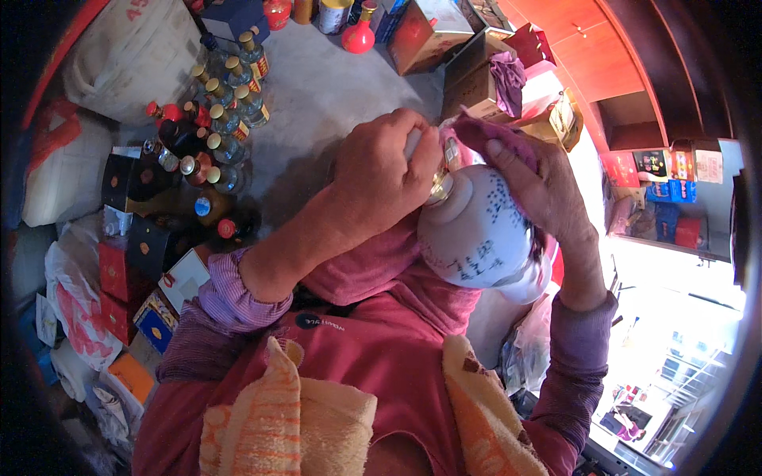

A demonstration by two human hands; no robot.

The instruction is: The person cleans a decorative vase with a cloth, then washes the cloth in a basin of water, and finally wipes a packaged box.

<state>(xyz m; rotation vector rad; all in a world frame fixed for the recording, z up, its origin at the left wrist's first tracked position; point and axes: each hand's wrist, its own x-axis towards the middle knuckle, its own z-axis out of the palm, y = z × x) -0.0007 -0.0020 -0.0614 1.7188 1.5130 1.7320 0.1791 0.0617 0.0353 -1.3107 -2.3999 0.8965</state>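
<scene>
A round white porcelain bottle (470,238) with dark painted sprigs and characters lies tilted over my lap, its gold-coloured neck ring towards the left. My left hand (387,160) is closed around the neck end, fingers curled by a pale cap; what exactly the fingertips grip is partly hidden. My right hand (542,184) presses a purple-red cloth (494,134) against the bottle's upper right side, thumb on top. Under the bottle, a pink towel (375,262) covers my legs. Another white rounded object (530,282) shows just below the bottle; its kind is unclear.
Several clear glass bottles (226,122) with gold caps stand at the left, near dark bottles and boxes (149,244). A red vase-shaped bottle (358,37) stands at the top. Cardboard boxes (476,83), one draped with a purple cloth (507,80), are at the upper right beside wooden cabinets (571,35).
</scene>
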